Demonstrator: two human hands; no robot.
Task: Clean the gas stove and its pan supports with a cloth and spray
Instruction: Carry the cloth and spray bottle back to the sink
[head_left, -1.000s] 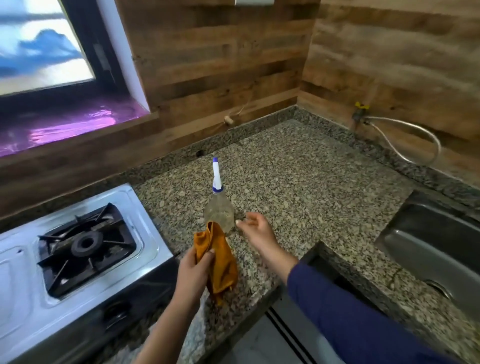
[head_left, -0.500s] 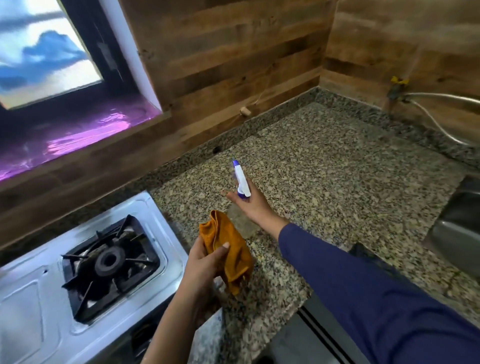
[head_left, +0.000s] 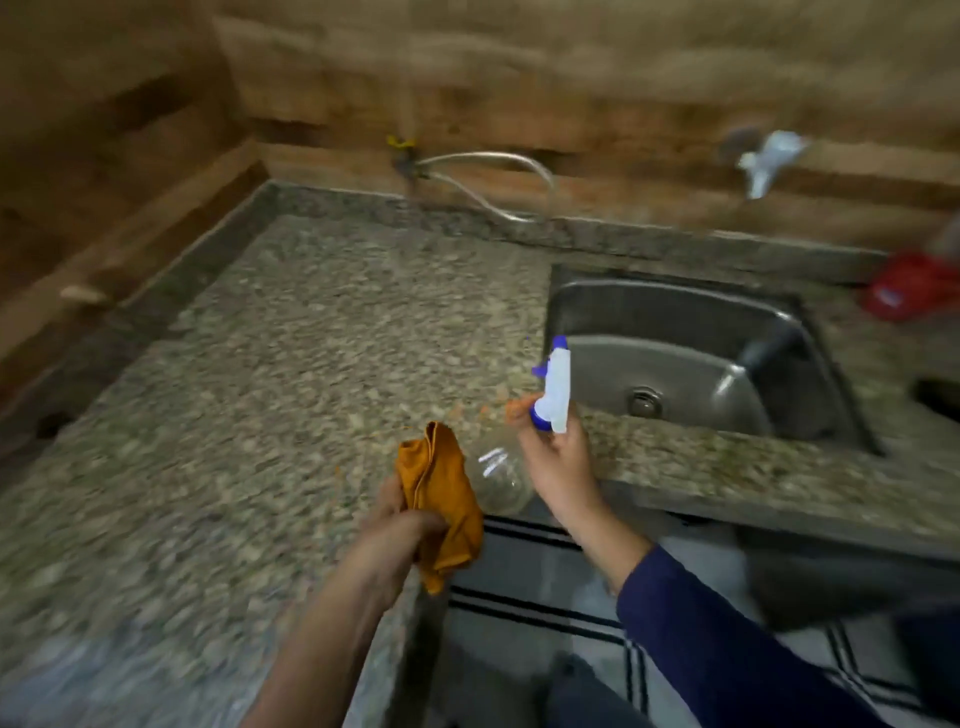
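Left grip (head_left: 408, 519) curled tight — right grip (head_left: 561, 460) raised, apparently clenched.

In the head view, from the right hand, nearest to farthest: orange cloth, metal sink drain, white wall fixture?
1. Orange cloth, just left of the right hand.
2. Round metal sink drain, beyond, slightly right.
3. White wall fixture, far back right.

no readable text, picture too blurred

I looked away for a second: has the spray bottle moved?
Yes. The spray bottle has left the granite counter; the right hand holds it tilted, nearer the sink.
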